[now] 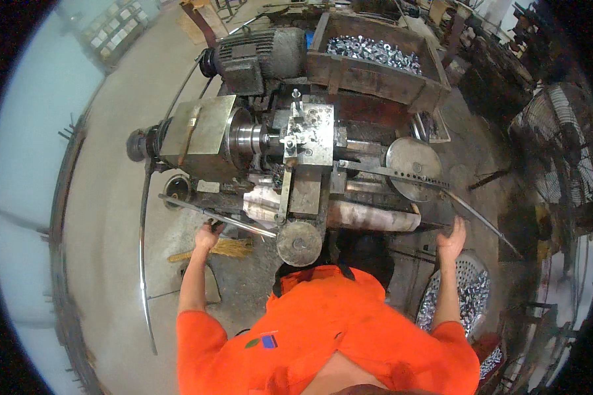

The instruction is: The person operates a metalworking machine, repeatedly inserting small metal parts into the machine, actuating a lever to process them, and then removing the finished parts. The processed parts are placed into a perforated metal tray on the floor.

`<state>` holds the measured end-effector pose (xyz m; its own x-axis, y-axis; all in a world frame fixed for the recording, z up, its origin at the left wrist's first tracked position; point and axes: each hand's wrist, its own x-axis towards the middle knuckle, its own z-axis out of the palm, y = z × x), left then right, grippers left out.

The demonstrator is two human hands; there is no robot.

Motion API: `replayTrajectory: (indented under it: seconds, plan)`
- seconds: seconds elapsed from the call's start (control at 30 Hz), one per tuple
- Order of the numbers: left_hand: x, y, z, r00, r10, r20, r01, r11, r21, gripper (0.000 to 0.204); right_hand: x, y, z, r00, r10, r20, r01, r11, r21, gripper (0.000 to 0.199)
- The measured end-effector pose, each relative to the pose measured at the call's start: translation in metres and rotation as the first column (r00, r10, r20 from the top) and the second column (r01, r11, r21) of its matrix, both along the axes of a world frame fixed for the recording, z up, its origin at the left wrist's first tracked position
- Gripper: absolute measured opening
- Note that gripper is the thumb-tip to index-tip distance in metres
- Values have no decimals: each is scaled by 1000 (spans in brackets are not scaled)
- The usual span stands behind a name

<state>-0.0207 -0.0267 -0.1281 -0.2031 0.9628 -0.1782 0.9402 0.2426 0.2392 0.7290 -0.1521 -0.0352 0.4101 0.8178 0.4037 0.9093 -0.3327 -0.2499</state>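
Note:
A lathe-like machine fills the middle, with a round metal chuck point(242, 139) and a block-shaped tool post point(317, 135). On the left, my left hand point(208, 237) is low beside a long lever bar point(219, 217), apart from it. Its fingers curl at something dark that I cannot make out. At the right end of the machine, my right hand point(451, 242) has its fingers stretched out near the dark corner of the bed. Whether it touches the bed is unclear. A perforated flat bar point(395, 174) with a rod handle point(484, 224) crosses a round metal disc point(414, 164).
A large motor point(260, 56) stands behind the chuck. Beyond it, a metal bin point(375, 72) holds many small shiny parts. A perforated basket point(471, 266) of similar parts is below my right arm. A straw broom point(227, 248) lies by my left hand; a fan point(560, 145) stands right.

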Motion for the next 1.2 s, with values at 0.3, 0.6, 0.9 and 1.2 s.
replayTrajectory:
  seconds: [0.3, 0.6, 0.9, 1.2]
  plan:
    - [52, -8, -124, 961, 277, 19, -268, 911, 313, 46, -55, -13, 10, 938, -20, -345, -30, 990, -139, 29]
    - [32, 5, -7, 968, -144, -208, 80, 954, -290, 45, -96, 81, 114, 885, 375, -276, -357, 927, 116, 30]
    - [-29, -31, 148, 999, 42, 4, -42, 985, 164, 35, -289, 218, 198, 476, 855, -206, -840, 512, 181, 31]
    - [-108, -151, 186, 844, 470, -257, -419, 878, 231, 34, -390, 283, 160, 583, 768, -265, -812, 557, -174, 22]
